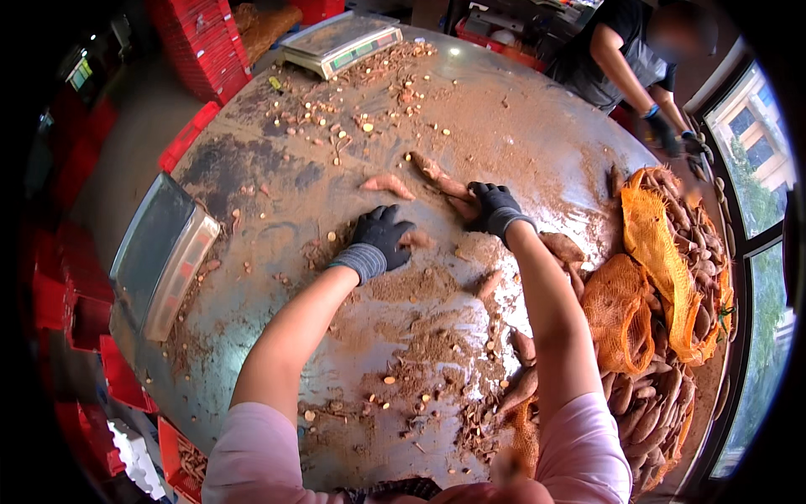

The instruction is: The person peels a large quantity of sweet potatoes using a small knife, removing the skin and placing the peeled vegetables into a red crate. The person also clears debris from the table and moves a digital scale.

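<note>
My left hand (381, 242), in a black glove with a grey cuff, is over the metal tabletop (277, 315) with its fingers spread. A small blurred sweet potato (418, 239) lies against its thumb side; whether the hand grips it is unclear. Farther right, my gloved right hand (497, 208) curls its fingers over the near end of a sweet potato (463, 208). A longer sweet potato (431, 169) extends from there toward the far side. Between the hands and slightly beyond them rests a curved, reddish sweet potato (387, 184).
Orange mesh sacks (655, 233) and heaped sweet potatoes (648, 409) crowd the right side. Two scales, one at the left (167, 252) and one at the far edge (340, 44), stand on the soil-strewn table. Red crates (201, 50) are stacked beyond. Another person (620, 63) works at far right.
</note>
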Demonstrator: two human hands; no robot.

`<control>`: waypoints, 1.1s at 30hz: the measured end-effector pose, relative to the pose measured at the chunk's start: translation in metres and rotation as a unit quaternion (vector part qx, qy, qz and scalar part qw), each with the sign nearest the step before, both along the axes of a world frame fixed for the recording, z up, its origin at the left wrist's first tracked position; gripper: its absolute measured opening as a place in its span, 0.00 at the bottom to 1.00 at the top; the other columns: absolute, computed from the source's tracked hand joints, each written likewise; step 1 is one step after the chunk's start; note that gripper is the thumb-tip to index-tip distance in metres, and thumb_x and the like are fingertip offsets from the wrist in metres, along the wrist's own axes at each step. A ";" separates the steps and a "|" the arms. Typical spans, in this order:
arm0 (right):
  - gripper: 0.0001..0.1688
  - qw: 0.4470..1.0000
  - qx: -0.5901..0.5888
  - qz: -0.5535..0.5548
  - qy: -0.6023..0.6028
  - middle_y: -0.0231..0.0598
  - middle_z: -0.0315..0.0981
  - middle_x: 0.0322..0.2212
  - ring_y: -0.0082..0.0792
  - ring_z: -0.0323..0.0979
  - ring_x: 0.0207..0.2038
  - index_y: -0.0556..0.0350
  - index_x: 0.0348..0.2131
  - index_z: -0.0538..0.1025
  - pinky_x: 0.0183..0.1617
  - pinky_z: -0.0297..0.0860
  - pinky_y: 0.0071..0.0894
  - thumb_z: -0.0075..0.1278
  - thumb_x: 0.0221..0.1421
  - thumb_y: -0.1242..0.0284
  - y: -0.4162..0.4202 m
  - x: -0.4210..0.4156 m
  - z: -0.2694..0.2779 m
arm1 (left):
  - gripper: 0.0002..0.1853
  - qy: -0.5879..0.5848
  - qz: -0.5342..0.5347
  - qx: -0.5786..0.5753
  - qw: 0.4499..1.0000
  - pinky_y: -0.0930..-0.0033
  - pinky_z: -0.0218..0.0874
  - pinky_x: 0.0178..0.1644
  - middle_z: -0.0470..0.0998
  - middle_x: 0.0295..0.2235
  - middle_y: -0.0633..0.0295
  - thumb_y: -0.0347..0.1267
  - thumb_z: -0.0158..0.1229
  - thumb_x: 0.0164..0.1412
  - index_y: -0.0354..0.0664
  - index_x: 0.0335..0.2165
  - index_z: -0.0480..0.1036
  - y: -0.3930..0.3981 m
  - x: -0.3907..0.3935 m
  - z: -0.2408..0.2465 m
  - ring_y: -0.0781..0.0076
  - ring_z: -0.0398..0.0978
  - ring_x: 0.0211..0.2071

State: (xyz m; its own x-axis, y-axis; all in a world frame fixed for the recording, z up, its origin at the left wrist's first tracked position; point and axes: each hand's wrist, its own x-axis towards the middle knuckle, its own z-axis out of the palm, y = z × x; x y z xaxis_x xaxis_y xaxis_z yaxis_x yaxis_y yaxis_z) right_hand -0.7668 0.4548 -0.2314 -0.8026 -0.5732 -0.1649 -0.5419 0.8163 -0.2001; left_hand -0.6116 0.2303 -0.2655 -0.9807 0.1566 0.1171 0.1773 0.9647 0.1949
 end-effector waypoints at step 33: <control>0.41 0.980 -0.173 0.011 0.102 0.51 0.50 0.58 0.54 0.51 0.58 0.42 0.58 0.55 0.60 0.53 0.44 0.53 0.47 0.62 0.032 0.044 0.030 | 0.20 -0.097 0.227 0.126 0.961 0.55 0.62 0.48 0.64 0.45 0.53 0.28 0.57 0.46 0.49 0.42 0.67 0.007 -0.064 0.006 0.51 0.67 0.46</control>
State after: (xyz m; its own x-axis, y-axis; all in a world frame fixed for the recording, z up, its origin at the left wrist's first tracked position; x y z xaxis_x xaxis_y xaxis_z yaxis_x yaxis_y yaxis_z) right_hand -0.7227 0.4870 -0.2012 -0.7851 -0.5848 0.2042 -0.6165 0.7060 -0.3486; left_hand -0.6758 0.2377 -0.2598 -0.9486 -0.3014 -0.0969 -0.3135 0.8519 0.4195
